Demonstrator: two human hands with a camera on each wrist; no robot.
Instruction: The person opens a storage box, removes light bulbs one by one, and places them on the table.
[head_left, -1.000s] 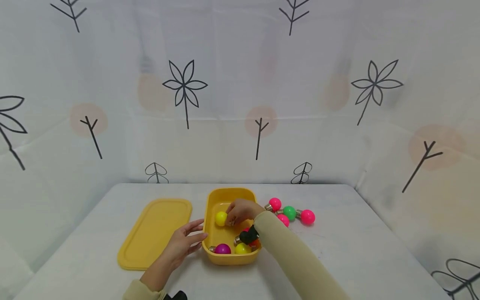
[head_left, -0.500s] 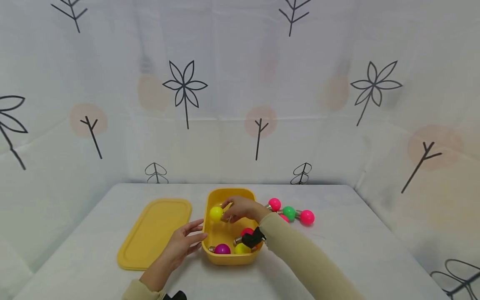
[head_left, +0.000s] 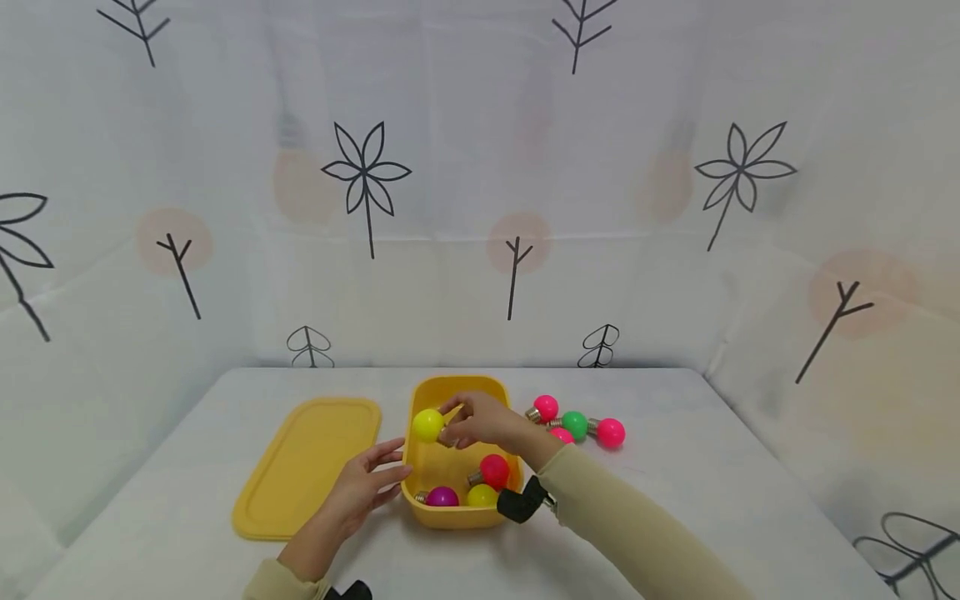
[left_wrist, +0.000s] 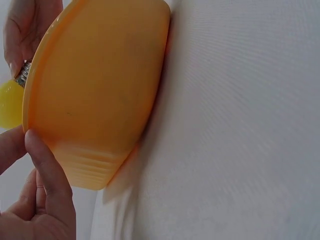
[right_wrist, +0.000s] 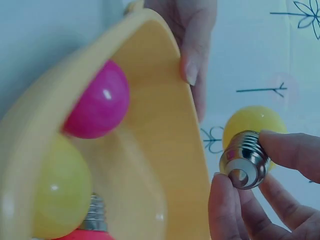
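My right hand (head_left: 480, 419) holds a yellow light bulb (head_left: 428, 425) above the yellow plastic container (head_left: 498, 389). In the right wrist view, thumb and fingers pinch its silver screw base (right_wrist: 245, 159), with the yellow globe pointing away. My left hand (head_left: 367, 483) is at the container's left side, its fingers extended and fingertips touching the rim, as the left wrist view also shows. Inside the container lie a purple bulb (head_left: 443, 497), another yellow bulb (head_left: 482, 495) and a pinkish-red bulb (head_left: 494, 471).
A yellow lid (head_left: 311, 467) lies flat on the white table (head_left: 637, 517), left of the container. To the container's right is a loose group of pink bulbs (head_left: 611, 433) and one green bulb (head_left: 575, 425). Patterned cloth hangs behind and at the sides.
My right hand has lifted the yellow bulb from inside the container and drawn it slightly left and up. The pinkish-red bulb shows more fully now. My left hand stays at the rim.
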